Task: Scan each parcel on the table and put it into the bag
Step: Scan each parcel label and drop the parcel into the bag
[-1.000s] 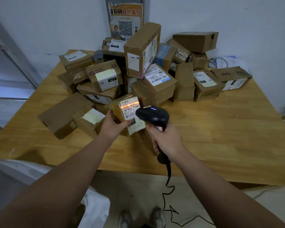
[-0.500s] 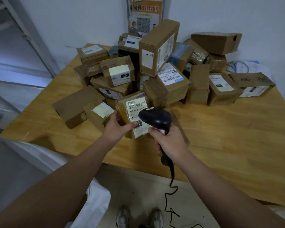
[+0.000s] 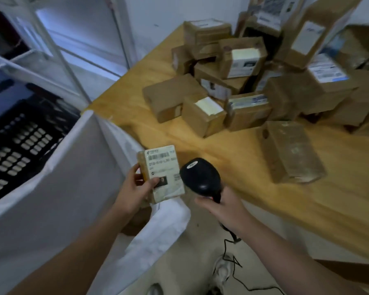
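Our left hand [image 3: 134, 188] grips the parcel [image 3: 163, 173] off the tabletop [image 3: 254, 158] edge, above the white bag [image 3: 77, 177]; our right hand [image 3: 219, 203] clasps the scanner [image 3: 200, 177] just beside it

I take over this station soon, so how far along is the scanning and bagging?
Done: the small labelled parcel looks scanned, since the barcode scanner lit its label a second ago. In hand: the left hand holds it off the table, by the white bag, while the right hand grips the scanner. Left: dropping it in, then the pile of cardboard parcels on the table.
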Available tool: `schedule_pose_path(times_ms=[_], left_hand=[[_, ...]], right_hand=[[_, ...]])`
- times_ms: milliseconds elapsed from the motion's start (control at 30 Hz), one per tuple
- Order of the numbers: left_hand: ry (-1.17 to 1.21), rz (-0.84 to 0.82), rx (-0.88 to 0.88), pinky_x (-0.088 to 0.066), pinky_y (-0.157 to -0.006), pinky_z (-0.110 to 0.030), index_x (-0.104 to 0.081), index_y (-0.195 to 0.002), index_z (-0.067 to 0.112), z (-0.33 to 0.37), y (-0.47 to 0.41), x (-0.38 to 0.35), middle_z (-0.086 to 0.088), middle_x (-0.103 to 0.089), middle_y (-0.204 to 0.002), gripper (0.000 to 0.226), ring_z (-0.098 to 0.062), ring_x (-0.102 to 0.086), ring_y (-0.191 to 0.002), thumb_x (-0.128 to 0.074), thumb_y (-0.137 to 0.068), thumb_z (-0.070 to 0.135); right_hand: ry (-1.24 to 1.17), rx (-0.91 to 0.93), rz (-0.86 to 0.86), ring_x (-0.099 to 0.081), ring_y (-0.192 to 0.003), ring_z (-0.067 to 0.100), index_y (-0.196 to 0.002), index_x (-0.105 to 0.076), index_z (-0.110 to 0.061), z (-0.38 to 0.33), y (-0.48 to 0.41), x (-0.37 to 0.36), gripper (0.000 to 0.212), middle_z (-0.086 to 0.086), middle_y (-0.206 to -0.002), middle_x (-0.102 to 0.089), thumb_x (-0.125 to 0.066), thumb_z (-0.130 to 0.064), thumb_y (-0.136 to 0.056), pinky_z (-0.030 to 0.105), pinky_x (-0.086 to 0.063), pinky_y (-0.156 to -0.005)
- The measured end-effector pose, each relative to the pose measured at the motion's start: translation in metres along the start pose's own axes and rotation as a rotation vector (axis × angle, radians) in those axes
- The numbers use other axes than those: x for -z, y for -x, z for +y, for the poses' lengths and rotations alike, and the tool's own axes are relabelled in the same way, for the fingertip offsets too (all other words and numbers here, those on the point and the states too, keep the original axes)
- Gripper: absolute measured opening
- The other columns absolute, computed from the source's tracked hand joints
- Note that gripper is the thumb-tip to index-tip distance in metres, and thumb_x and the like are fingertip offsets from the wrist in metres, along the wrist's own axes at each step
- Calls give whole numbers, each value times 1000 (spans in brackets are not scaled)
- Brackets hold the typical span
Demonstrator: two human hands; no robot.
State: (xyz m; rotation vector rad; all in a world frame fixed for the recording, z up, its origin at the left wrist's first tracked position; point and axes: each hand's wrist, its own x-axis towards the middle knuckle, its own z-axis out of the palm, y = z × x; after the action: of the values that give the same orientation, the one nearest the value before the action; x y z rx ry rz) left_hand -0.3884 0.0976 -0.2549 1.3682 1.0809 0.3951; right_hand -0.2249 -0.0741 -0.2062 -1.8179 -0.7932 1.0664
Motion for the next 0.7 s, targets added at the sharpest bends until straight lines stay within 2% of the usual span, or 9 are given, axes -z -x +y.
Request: schedule_pose_path(times_ms=[67,100,167,233,300,400,467,600,700], left_hand=[[91,91,92,-59,-76,-38,-49,-123,31,-37,0,36,-1,-67,-114,48,-19,-69,-98,-75,-83,27],[95,136,142,-60,-72,-36,-49,-120,29,-52,0,51,-2,-67,-112,45,-19,-69,-94,-74,-83,24],[58,201,226,-60,-68,-36,-46,-117,25,-89,-10,76,-4,-66,-112,47,-22,-69,-93,-76,-81,23],[-86,227,316,-58,-78,-42,-45,-119,22,-122,-24,93,-5,-65,-115,68,-26,-67,-97,-83,-67,45],[-325,234,411,-55,-85,-40,-43,-129,18,-156,-40,103,-4,-63,-119,94,-27,-64,-102,-81,-54,61],[-639,184,534,-45,-97,-41,-25,-144,12,-198,-61,105,-13,-50,-132,104,-33,-51,-118,-78,-68,58],[-809,112,532,-40,-101,-44,-16,-148,13,-217,-81,104,-14,-43,-137,110,-33,-45,-124,-77,-69,59],[-1212,-49,333,-41,-99,-39,-26,-144,16,-254,-129,97,-8,-45,-136,93,-27,-45,-125,-78,-73,44],[-1250,-111,432,-36,-103,-39,-26,-147,14,-306,-148,98,-8,-40,-143,95,-28,-40,-131,-75,-74,51]], right_hand=[[82,-50,-37,-56,-67,2,-101,-62,-25,12,-10,-35,18,-14,-65,-56,-70,-19,-86,21,-40,-65],[141,-71,-56,-54,-65,4,-94,-58,-29,17,-17,-51,15,-12,-64,-52,-69,-21,-87,23,-38,-62],[235,-99,-96,-49,-62,8,-78,-48,-31,26,-33,-80,22,-9,-64,-48,-66,-22,-88,24,-35,-59],[284,-132,-123,-49,-63,12,-76,-46,-27,33,-50,-105,23,-5,-67,-48,-66,-23,-88,28,-36,-62],[346,-143,-146,-50,-65,15,-77,-46,-24,41,-68,-125,22,-4,-68,-49,-65,-26,-88,29,-37,-63],[412,-145,-185,-56,-71,22,-84,-47,-19,61,-94,-152,18,4,-77,-55,-63,-27,-88,32,-42,-66],[454,-134,-226,-62,-80,26,-94,-48,-17,74,-111,-172,18,9,-88,-62,-62,-27,-89,35,-46,-69],[436,-64,-284,-64,-83,22,-102,-43,-25,95,-161,-215,23,6,-95,-61,-62,-29,-90,39,-56,-76],[451,-108,-320,-64,-86,26,-102,-44,-21,126,-193,-241,21,8,-99,-60,-61,-26,-91,42,-56,-77]])
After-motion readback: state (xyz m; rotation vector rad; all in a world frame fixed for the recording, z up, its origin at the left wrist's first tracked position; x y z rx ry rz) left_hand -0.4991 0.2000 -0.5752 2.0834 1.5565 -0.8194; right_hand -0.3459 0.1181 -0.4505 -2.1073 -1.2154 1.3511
